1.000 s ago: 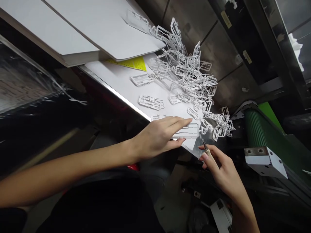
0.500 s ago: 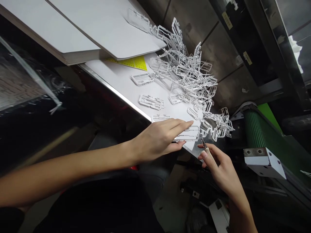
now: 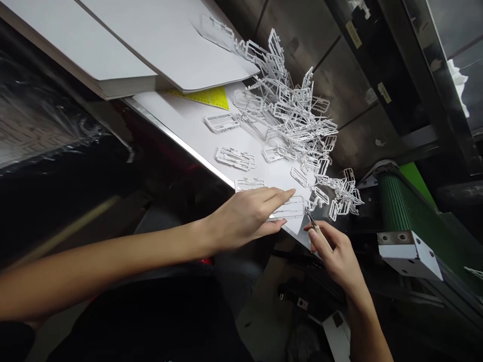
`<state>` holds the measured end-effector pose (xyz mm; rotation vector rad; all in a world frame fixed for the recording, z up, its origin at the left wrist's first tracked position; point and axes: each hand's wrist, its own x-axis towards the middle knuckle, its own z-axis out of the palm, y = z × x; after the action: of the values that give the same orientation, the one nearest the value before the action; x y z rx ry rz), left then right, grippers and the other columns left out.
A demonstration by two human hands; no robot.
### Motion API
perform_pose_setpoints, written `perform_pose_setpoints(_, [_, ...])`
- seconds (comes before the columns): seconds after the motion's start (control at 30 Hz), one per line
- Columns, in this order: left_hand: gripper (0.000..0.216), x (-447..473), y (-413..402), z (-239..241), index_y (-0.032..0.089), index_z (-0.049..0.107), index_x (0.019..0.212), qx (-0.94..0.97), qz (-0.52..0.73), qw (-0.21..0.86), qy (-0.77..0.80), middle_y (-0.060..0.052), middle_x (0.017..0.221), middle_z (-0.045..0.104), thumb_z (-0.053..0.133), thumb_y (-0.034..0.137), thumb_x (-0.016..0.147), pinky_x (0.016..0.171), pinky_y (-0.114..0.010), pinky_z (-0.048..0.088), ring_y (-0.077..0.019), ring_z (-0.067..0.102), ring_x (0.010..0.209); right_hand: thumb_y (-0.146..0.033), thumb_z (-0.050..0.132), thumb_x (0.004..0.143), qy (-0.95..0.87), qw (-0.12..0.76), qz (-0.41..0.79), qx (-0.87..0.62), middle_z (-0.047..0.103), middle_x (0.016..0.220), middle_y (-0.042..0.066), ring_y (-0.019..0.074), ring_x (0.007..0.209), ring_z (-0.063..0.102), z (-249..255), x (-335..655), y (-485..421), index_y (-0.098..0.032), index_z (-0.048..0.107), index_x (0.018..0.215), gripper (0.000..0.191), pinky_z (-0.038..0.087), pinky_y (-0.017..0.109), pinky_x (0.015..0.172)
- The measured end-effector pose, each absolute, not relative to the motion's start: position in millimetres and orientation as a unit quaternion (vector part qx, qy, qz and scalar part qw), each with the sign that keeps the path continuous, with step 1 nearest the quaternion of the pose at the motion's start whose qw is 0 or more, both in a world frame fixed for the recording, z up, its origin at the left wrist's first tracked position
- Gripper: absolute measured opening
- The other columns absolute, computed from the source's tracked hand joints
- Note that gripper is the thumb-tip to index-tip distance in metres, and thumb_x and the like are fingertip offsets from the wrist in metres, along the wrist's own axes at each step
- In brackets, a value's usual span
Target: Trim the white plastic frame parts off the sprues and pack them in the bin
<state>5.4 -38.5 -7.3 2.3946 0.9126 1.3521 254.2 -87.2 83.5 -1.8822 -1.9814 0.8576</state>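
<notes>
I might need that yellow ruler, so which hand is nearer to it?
Left. The left hand is below and right of the yellow ruler in view; the right hand is farther out that way.

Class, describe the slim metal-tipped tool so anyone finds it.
Find the white paper-covered table, then the right hand by its edge. It holds the slim, pale, metal-tipped tool, whose solid handle sets it apart from white openwork frames.

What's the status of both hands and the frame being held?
Left hand holding white frame. Right hand gripping pale-handled tool, tip by frame's end. Heaped frames just beyond, not between tool and frame.
</notes>
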Motion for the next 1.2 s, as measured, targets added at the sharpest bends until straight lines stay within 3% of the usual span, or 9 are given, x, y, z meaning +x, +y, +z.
perform_pose_setpoints(0.33, [0.05,8,-35,-19,0.007,0.054,0.146,0.824,0.423,0.167,0.337,-0.013,0.127,0.073,0.064,0.031,0.102,0.092,-0.036,0.062,-0.0234,0.073,0.109,-0.058,0.056,0.105,-0.69,0.132,0.283,-0.652,0.055,0.069,-0.002,0.0149,0.063,0.048,68,252,-82,-0.019,0.069,0.089,0.044,0.037,0.027,0.061])
perform_pose_setpoints(0.43, [0.05,5,-30,-22,0.009,0.053,0.147,0.826,0.384,0.185,0.37,-0.015,0.135,0.069,0.062,0.03,0.103,0.098,-0.038,0.061,-0.0256,0.071,0.118,-0.061,0.056,0.104,-0.687,0.124,0.261,-0.667,0.06,0.071,-0.001,0.0163,0.066,0.055,54,262,-77,-0.02,0.071,0.094,0.045,0.041,0.028,0.064])
perform_pose_setpoints(0.53, [0.048,-11,-23,-24,0.01,0.055,0.145,0.813,0.347,0.177,0.433,-0.017,0.134,0.065,0.059,0.032,0.103,0.096,-0.041,0.061,-0.0283,0.068,0.117,-0.062,0.063,0.099,-0.699,0.096,0.179,-0.685,0.071,0.089,0.003,0.0218,0.082,0.066,39,286,-75,-0.021,0.071,0.115,0.044,0.048,0.032,0.076])
perform_pose_setpoints(0.63, [0.047,-33,-14,-29,0.01,0.059,0.14,0.799,0.337,0.147,0.476,-0.016,0.125,0.063,0.057,0.039,0.103,0.093,-0.042,0.061,-0.0286,0.066,0.11,-0.062,0.066,0.096,-0.73,0.068,0.101,-0.673,0.072,0.106,0.009,0.029,0.102,0.068,25,313,-77,-0.022,0.069,0.122,0.048,0.05,0.043,0.095])
perform_pose_setpoints(0.8, [0.045,-42,-9,-35,0.012,0.06,0.137,0.828,0.281,0.134,0.467,-0.014,0.122,0.064,0.058,0.04,0.103,0.093,-0.04,0.057,-0.0278,0.063,0.111,-0.072,0.065,0.094,-0.759,0.093,0.025,-0.644,0.053,0.151,0.017,0.0382,0.144,0.046,4,327,-69,-0.025,0.056,0.151,0.074,0.037,0.059,0.119])
perform_pose_setpoints(0.87, [0.041,-32,-10,-33,0.01,0.061,0.134,0.84,0.23,0.14,0.471,-0.016,0.123,0.065,0.06,0.036,0.102,0.095,-0.04,0.056,-0.0293,0.062,0.114,-0.068,0.061,0.099,-0.775,0.108,-0.005,-0.622,0.05,0.156,0.017,0.0383,0.15,0.039,-4,318,-58,-0.025,0.056,0.151,0.068,0.031,0.06,0.123])
perform_pose_setpoints(0.93, [0.034,-20,-9,-31,0.009,0.064,0.126,0.845,0.192,0.142,0.479,-0.017,0.119,0.068,0.062,0.03,0.1,0.095,-0.041,0.054,-0.0305,0.062,0.113,-0.059,0.056,0.104,-0.789,0.11,-0.006,-0.604,0.06,0.146,0.015,0.0374,0.145,0.047,-11,306,-45,-0.024,0.066,0.14,0.052,0.029,0.06,0.123])
perform_pose_setpoints(1.07, [0.025,-10,2,-30,0.011,0.066,0.116,0.85,0.174,0.134,0.48,-0.015,0.11,0.069,0.067,0.024,0.095,0.09,-0.039,0.051,-0.0292,0.062,0.106,-0.043,0.052,0.103,-0.796,0.118,0.022,-0.593,0.075,0.113,0.011,0.0298,0.104,0.069,-16,286,-24,-0.021,0.076,0.115,0.034,0.049,0.048,0.102])
perform_pose_setpoints(1.2, [0.032,-19,11,-26,0.012,0.064,0.12,0.857,0.178,0.146,0.461,-0.015,0.117,0.067,0.071,0.026,0.092,0.092,-0.04,0.05,-0.0298,0.06,0.11,-0.036,0.054,0.099,-0.787,0.172,0.007,-0.593,0.076,0.11,0.011,0.0291,0.101,0.07,-11,279,-20,-0.02,0.075,0.113,0.03,0.053,0.042,0.093])
